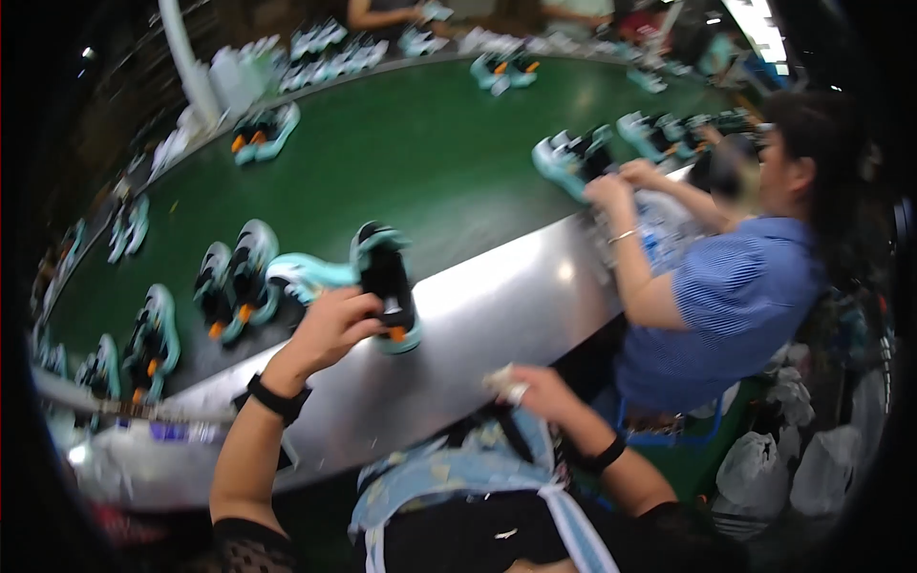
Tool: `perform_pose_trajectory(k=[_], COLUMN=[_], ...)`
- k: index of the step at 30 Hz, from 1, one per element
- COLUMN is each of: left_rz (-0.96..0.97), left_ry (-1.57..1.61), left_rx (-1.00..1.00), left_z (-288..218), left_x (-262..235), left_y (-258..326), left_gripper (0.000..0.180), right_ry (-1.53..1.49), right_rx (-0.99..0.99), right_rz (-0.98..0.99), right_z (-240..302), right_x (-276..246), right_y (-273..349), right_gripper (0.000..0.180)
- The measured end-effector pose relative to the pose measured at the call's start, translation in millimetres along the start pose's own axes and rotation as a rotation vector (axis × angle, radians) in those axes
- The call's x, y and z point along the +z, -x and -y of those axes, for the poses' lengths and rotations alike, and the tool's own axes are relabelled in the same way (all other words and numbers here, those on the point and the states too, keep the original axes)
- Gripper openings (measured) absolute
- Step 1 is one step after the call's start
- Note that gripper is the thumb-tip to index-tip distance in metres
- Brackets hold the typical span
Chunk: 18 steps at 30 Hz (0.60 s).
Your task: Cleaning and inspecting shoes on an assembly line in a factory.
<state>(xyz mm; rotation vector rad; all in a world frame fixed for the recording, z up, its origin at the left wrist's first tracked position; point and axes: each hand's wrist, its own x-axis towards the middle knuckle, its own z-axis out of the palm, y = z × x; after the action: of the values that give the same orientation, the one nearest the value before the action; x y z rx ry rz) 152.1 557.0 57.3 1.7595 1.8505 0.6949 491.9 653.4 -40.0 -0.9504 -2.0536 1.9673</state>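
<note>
My left hand [334, 329] reaches over the metal ledge, its thumb and fingers pinched at the edge of a mint-and-black sneaker [386, 272]. An orange tab shows at the near end of this sneaker, which stands on the ledge beside the belt. Just left of it lies a second mint-and-white sneaker [310, 272], seemingly on its side and partly behind my left hand. Close to my apron, my right hand [549, 393] is closed on a small crumpled whitish piece [503, 384], blurred; it may be paper or cloth.
A green conveyor belt [382, 134] runs beyond the metal ledge [516, 296]. Pairs of sneakers [239, 277] sit on it at left. At right, a co-worker in a blue striped shirt [735, 296] handles another sneaker [573, 158]. White plastic bags [755, 473] stand at lower right.
</note>
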Motion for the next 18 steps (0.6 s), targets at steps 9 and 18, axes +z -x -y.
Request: perform_pose_trajectory(k=[9, 18], left_rz=[-0.389, -0.653], left_ry=[0.059, -0.291], left_rx=[-0.025, -0.073], left_z=[22, 5], left_x=[59, 93], left_y=[-15, 29], left_gripper=[0.018, 0.054], right_ry=[0.052, 0.714], right_rx=[-0.048, -0.576], right_rz=[0.159, -0.199], right_z=[45, 102], right_x=[36, 17], right_y=[-25, -92], right_gripper=[0.030, 0.056])
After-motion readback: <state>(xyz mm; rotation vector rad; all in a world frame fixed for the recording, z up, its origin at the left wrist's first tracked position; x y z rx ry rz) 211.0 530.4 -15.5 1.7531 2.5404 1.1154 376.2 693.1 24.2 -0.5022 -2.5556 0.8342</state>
